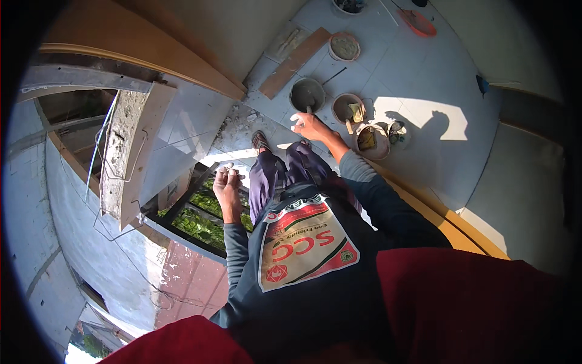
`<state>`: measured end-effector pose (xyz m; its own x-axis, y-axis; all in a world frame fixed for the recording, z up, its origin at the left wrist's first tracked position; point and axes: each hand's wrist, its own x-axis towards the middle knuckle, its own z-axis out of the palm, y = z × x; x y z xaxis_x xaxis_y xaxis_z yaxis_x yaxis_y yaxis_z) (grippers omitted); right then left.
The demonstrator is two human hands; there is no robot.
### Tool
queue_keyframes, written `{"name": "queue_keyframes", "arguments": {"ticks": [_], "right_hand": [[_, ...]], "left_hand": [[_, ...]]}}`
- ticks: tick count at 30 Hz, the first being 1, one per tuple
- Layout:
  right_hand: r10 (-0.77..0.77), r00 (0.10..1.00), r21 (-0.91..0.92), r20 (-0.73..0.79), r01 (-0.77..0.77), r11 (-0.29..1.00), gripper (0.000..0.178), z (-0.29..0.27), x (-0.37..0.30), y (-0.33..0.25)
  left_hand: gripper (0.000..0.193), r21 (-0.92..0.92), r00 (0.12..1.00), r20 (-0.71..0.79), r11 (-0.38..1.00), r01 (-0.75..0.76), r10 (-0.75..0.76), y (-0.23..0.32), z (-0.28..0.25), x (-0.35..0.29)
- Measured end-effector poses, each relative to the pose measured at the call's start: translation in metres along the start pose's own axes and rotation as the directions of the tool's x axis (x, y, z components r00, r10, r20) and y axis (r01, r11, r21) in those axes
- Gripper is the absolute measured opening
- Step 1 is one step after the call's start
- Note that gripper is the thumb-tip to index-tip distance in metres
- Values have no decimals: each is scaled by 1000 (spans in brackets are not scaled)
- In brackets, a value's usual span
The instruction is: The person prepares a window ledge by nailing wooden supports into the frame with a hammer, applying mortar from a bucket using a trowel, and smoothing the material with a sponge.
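My left hand (pixel 228 193) is raised beside my left leg, with its fingers curled in and pale residue on the fingertips. Whether anything small is pinched there, I cannot make out. My right hand (pixel 313 128) is held in front of me, its fingers bent toward the left. Just beyond it, a dark bucket (pixel 307 95) of grey mix stands on the floor, with a short handle-like piece showing by my fingers. Close to my right wrist are a pinkish bucket (pixel 347 108) holding a yellowish item and a pale bucket (pixel 372 142) with tools inside.
A brown board (pixel 295 63) lies on the tiled floor, near a tub of grey mix (pixel 344 47). An orange-red basin (pixel 418 23) is farther off. To my left, an opening (pixel 203 209) shows green plants below, beside a rough concrete piece (pixel 124 151) with bent wires.
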<state>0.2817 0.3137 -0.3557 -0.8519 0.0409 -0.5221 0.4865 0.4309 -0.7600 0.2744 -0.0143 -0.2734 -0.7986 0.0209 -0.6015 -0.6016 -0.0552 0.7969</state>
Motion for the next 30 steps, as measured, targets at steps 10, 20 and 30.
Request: {"name": "queue_keyframes", "arguments": {"ticks": [10,20,30], "right_hand": [[153,975,-376,-163,-204,904,23,64,34,231],[625,668,-71,-404,-704,707,22,33,-23,488],[889,230,458,-397,-790,409,30,66,-74,627]], "left_hand": [[11,694,992,79,709,-125,98,-4,-54,34],[33,851,887,-191,379,363,-421,-25,-17,31],[14,908,790,-350,23,417,-503,8,38,96]]}}
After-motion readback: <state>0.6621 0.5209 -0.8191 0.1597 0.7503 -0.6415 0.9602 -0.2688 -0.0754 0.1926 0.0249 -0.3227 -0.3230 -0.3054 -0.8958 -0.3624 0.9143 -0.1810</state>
